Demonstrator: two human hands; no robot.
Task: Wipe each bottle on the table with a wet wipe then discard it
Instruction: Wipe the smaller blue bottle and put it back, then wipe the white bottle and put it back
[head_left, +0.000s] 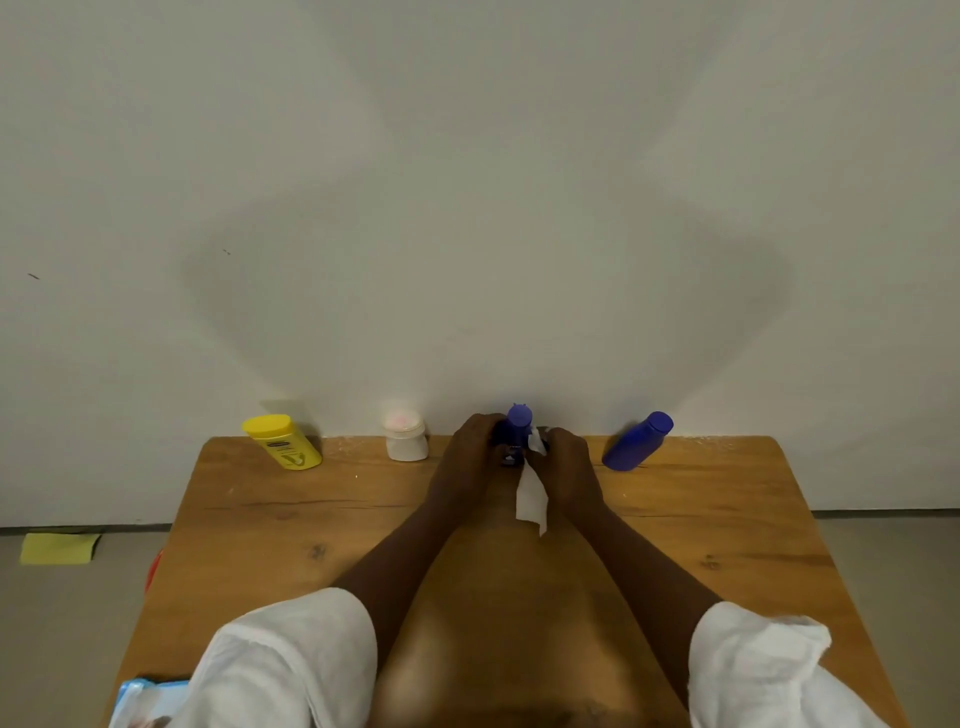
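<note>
Both hands at far table (260, 519) edge: left hand (470, 449) grips dark blue bottle (517, 428), upright by the wall; right hand (563, 457) pinches white wipe (531, 499) against it. Yellow bottle (283, 441), white jar (406, 435) left, blue bottle (636, 441) right.

Yellow bottle (283, 441) with dark label, white jar (407, 439) with pinkish top, two blue bottles (518, 423) (638, 441), white wet wipe (532, 499), brown wood-grain table (260, 519), white sleeves (291, 670)
</note>
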